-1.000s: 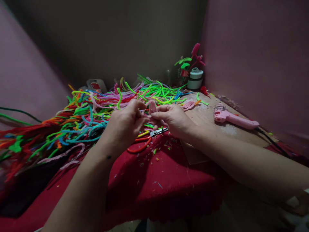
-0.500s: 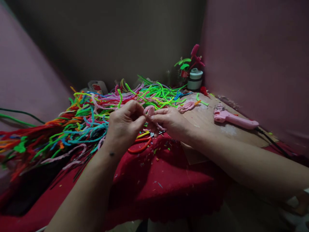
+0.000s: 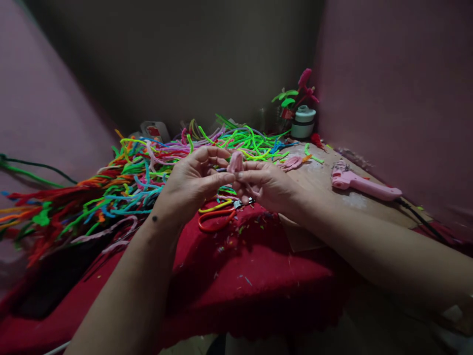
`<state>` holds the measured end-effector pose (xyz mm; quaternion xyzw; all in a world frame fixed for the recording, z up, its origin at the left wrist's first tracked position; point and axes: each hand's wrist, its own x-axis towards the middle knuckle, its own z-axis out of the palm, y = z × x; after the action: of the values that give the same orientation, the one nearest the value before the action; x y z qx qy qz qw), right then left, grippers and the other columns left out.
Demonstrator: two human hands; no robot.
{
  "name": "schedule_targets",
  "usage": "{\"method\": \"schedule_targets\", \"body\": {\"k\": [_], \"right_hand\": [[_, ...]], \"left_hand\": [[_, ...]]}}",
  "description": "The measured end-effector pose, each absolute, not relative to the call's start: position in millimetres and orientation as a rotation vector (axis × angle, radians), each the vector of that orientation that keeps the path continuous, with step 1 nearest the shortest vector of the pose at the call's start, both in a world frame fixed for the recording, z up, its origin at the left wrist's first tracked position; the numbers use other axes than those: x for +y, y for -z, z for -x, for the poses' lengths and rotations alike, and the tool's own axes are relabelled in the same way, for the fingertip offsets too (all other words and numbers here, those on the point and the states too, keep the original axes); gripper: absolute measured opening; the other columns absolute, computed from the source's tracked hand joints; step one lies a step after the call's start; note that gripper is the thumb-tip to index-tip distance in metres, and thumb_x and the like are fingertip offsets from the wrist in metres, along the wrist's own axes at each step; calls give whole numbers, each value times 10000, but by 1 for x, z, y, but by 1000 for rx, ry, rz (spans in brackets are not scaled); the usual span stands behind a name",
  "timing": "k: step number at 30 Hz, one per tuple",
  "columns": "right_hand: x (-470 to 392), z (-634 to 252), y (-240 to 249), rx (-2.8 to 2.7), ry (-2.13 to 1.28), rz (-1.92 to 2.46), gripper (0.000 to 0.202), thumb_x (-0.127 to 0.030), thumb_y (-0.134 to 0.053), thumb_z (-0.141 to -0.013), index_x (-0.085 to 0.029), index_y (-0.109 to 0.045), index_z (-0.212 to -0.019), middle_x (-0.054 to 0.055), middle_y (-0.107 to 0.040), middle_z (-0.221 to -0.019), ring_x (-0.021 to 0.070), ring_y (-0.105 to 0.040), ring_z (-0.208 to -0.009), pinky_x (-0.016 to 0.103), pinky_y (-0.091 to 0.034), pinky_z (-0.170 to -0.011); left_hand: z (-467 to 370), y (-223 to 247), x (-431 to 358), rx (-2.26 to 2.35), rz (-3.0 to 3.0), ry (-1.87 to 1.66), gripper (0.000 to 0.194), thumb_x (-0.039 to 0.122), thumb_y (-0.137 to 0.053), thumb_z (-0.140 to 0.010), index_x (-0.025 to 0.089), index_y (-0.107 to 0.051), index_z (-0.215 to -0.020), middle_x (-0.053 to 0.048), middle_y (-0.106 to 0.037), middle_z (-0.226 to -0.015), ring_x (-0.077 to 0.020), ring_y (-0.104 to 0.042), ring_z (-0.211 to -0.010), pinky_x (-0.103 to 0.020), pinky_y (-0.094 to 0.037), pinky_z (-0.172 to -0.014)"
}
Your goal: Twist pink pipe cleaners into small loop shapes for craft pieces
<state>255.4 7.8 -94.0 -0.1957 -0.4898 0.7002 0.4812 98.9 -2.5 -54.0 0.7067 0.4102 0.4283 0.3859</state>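
Between my hands is a pink pipe cleaner (image 3: 236, 161), bent into a small looped, petal-like shape with a loose tail below. My right hand (image 3: 269, 182) pinches it at its base. My left hand (image 3: 197, 175) is closed on its left side, thumb and fingertips touching it. Just under my fingers lie scissors (image 3: 216, 217) with red and yellow handles, their blades partly hidden by my right hand. A finished-looking pink pipe cleaner piece (image 3: 291, 163) with an orange end rests on the board beyond my right hand.
A large heap of coloured pipe cleaners (image 3: 121, 182) spreads over the back and left. On the right, a pink glue gun (image 3: 364, 185) lies on a brown board (image 3: 325, 209). A white jar (image 3: 303, 122) stands behind. Scraps dot the red cloth (image 3: 254, 276).
My left fingers have spread from a tight pinch into a wider hold around the pink loop. The loop now stands more upright, and the view has shifted slightly left.
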Motion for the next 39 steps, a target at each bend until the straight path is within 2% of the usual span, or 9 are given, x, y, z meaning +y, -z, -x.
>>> {"method": "schedule_targets", "body": {"k": [3,9,16,18,24,30,34,37,39], "right_hand": [[10,-256,92,-1039,-1812,428,61,-140,-533,-699,-130,-583,-733,6,-551,-593,89,-485,-509,192,-344,-409],[11,-257,90,-861,-1884,491,93,-118,-486,-747,-135,-564,-700,-6,-532,-548,70,-454,-472,173,-304,-390],[12,-256,90,-895,-1793,528,137,-116,-478,-752,-114,-563,-644,-13,-508,-497,51,-431,-425,167,-272,-365],[11,-255,90,-887,-1782,574,132,-113,-488,-747,-113,-563,-639,-17,-504,-495,47,-426,-422,167,-262,-363],[8,-252,92,-839,-1745,628,105,-98,-527,-739,-128,-557,-643,-18,-516,-532,44,-419,-447,184,-275,-394],[10,-253,94,-779,-1808,644,67,-101,-557,-723,-131,-555,-663,-15,-511,-552,44,-424,-472,181,-257,-403],[11,-252,96,-826,-1779,682,56,-136,-563,-730,-139,-558,-674,-15,-505,-544,53,-419,-475,192,-248,-403],[11,-251,99,-856,-1733,676,52,-167,-581,-729,-147,-562,-685,-22,-490,-534,56,-397,-465,204,-231,-401],[10,-250,101,-884,-1707,660,87,-185,-606,-715,-146,-552,-659,-30,-470,-517,52,-370,-446,211,-215,-400]], "left_hand": [[-98,53,0,947,-1769,-922,344,244,-671,-675,174,-621,-1008,-46,-667,-863,-121,-606,-618,-219,-466,-505],[-103,54,-1,1078,-1859,-891,182,212,-634,-710,103,-617,-855,-5,-589,-619,-71,-509,-455,-168,-411,-406],[-101,54,0,1022,-1847,-701,379,193,-618,-710,130,-542,-1076,7,-582,-630,-89,-504,-413,-189,-417,-362],[-98,53,0,1024,-1847,-653,379,189,-602,-718,145,-534,-1088,14,-572,-622,-94,-509,-426,-191,-418,-367],[-93,52,1,1147,-1905,-529,46,154,-562,-688,142,-568,-732,29,-522,-552,-70,-478,-429,-162,-364,-385],[-92,56,5,1142,-1966,-431,50,194,-556,-698,155,-586,-700,32,-529,-563,-80,-480,-466,-176,-358,-430],[-89,56,8,1138,-2072,-533,133,250,-660,-659,138,-635,-726,7,-584,-673,-86,-504,-577,-179,-389,-524],[-92,56,6,1124,-1818,-741,258,321,-672,-690,148,-606,-870,6,-569,-673,-73,-484,-511,-173,-372,-455],[-97,59,5,1068,-1619,-850,266,338,-654,-722,147,-567,-884,12,-549,-638,-70,-483,-475,-171,-379,-423]]}}
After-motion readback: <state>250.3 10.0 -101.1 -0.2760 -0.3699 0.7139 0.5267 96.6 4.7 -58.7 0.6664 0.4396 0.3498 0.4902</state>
